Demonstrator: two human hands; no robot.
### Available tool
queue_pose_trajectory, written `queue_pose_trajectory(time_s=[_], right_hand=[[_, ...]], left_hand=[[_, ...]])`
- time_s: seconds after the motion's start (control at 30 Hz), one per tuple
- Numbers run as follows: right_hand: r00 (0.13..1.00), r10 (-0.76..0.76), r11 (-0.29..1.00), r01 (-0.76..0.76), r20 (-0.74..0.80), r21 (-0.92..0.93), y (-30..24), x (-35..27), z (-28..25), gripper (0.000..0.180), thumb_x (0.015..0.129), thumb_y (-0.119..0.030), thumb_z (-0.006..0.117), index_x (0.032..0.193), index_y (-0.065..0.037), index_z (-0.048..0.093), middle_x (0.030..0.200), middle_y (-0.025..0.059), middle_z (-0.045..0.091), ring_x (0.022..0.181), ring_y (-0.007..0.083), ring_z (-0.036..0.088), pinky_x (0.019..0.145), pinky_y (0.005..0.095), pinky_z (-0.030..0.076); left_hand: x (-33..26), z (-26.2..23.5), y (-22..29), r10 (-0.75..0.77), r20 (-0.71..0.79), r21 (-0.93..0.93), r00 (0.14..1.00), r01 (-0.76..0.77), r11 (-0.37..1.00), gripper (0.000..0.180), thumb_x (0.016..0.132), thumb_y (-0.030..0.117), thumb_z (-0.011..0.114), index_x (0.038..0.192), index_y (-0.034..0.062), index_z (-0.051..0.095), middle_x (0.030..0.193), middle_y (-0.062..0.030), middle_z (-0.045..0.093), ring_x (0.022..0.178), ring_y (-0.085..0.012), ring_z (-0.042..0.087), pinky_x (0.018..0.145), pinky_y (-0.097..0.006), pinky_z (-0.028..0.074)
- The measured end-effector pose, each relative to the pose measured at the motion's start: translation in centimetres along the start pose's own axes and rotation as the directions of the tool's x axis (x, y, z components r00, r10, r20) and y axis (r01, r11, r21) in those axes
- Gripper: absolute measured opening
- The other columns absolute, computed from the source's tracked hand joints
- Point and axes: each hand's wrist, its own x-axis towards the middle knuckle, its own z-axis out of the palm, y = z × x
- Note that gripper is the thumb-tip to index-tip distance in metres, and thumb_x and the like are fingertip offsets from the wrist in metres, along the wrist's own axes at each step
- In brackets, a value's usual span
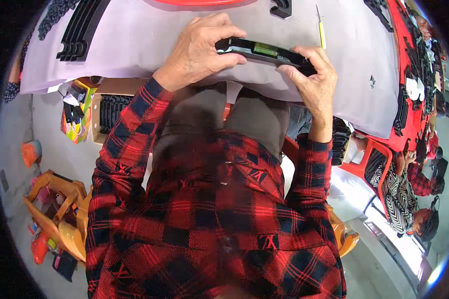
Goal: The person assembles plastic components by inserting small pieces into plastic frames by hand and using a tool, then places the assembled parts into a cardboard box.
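We've got one long black part (264, 54) up between both hands, level with the near edge of the covered table (361, 60), more over the cloth than the lap. Left hand (204, 52) is clamped on its left end, thumb below, fingers above; right hand (312, 74) pinches the other end the same way. A green patch shows mid-length (window or insert, we can't tell). Risks, our read: uneven thumb pressure could twist or crack a thin wall; if one end slips, the part could drop off the near edge to the lap or floor. The slim tool (322, 34) with a yellow-green handle lies loose near the right hand, so a careless reach could catch its narrow tip. Containers: the cardboard box (95, 119) below the table at left holds ribbed black parts (115, 112) packed side by side. Beside it, a colourful printed carton (90, 99) has dark and pale bits at its mouth, too cluttered to sort out. Far edge: a red basin (199, 2), mostly cut off, so we can't read its contents.
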Motion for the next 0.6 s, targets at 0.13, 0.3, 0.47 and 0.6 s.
queue_pose_trajectory(time_s=[0.13,0.3,0.47,0.6], right_hand=[[1.0,0.014,0.999,-0.013,-0.003,0.049,0.08,0.01,0.04,0.038,0.066,-0.018,0.089,0.097,-0.005,0.072,0.087,0.0072,0.064,0.081,0.0221,0.063,0.072,0.033,0.051],[1.0,0.003,1.0,-0.003,0.011,0.03,0.35,0.01,0.11,0.037,0.066,-0.018,0.089,0.097,-0.005,0.072,0.087,0.0072,0.064,0.082,0.022,0.063,0.073,0.033,0.051],[0.997,-0.067,0.995,0.069,-0.029,0.069,0.62,-0.15,0.1,0.037,0.065,-0.014,0.089,0.097,-0.004,0.071,0.092,0.0074,0.066,0.086,0.0225,0.064,0.077,0.0325,0.052],[0.997,-0.065,0.997,0.067,-0.048,0.036,0.46,-0.22,0.09,0.037,0.065,-0.012,0.089,0.097,-0.004,0.071,0.092,0.0075,0.066,0.088,0.0228,0.064,0.079,0.0323,0.052]], left_hand=[[0.01,-0.02,0.02,-0.006,0.004,0.021,1.0,0.005,1.0,0.039,0.068,0.016,0.085,0.101,0.0046,0.069,0.084,-0.005,0.056,0.082,-0.0228,0.057,0.073,-0.035,0.046],[-0.06,-0.14,0.07,-0.005,0.009,0.057,1.0,0.004,0.998,0.039,0.067,0.018,0.085,0.1,0.0053,0.069,0.084,-0.0049,0.056,0.083,-0.0232,0.057,0.074,-0.035,0.045],[-0.01,-0.16,0.14,-0.005,0.02,0.055,1.0,0.004,0.998,0.04,0.067,0.02,0.086,0.1,0.0055,0.069,0.086,-0.0054,0.057,0.085,-0.024,0.058,0.075,-0.036,0.045],[0.43,-0.41,0.19,0.056,0.036,-0.003,0.998,-0.056,0.998,0.039,0.072,0.021,0.083,0.104,0.0036,0.069,0.09,-0.0076,0.061,0.088,-0.0267,0.061,0.076,-0.038,0.047]])
